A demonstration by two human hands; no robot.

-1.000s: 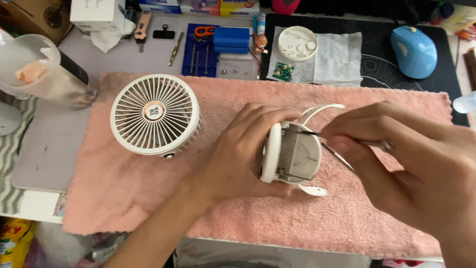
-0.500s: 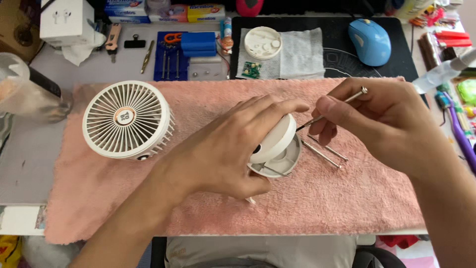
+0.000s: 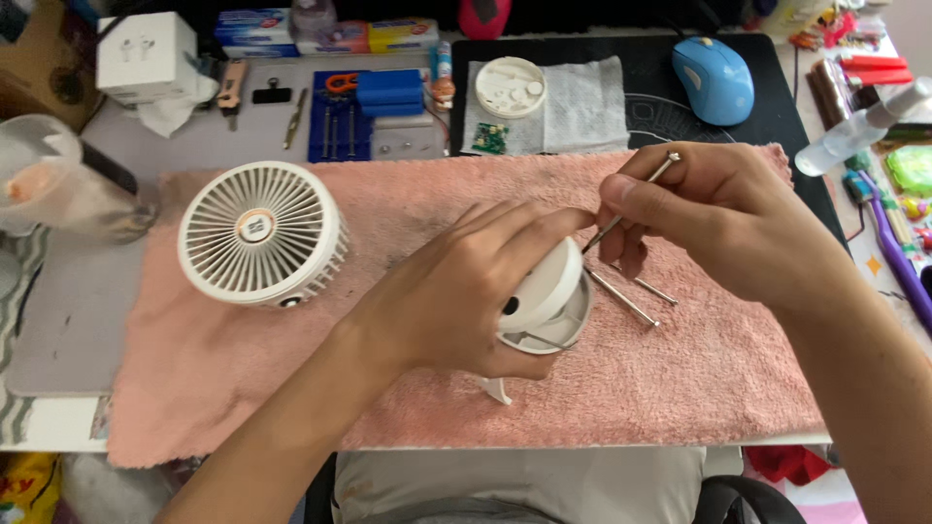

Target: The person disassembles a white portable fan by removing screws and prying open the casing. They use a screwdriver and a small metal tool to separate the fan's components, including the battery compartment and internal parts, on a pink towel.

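I am gripping the round white fan base (image 3: 549, 291) in my left hand (image 3: 466, 291), fingers wrapped over its top, tilting it on the pink towel (image 3: 738, 388). It looks light, smooth and easily cracked, so the rim seems the safest hold. My right hand (image 3: 718, 228) is pinching a thin metal tool (image 3: 631, 199), tip at the seam. Two loose metal rods (image 3: 631, 291) are lying just below that hand; the fan head (image 3: 260, 233) is resting beyond my left wrist.

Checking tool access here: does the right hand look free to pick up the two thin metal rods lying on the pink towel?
Probably not at once: the right hand already pinches a thin metal tool. The two rods lie uncovered on the towel just below it.
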